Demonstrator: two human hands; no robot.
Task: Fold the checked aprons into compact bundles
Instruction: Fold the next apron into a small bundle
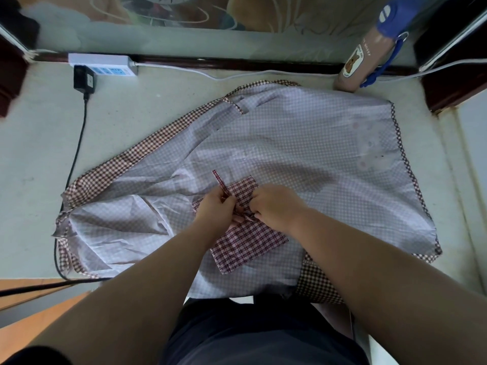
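The left hand (216, 209) pinched a narrow checked strap (220, 181). Close beside it, the right hand (276, 206) curled its fingers on the same strap where it crossed the folded apron bundle (247, 241). The bundle lay on a larger apron (290, 133) spread pale side up across the table (39, 154). A power strip (102, 65) and a bottle (361, 64) stood at the far edge.
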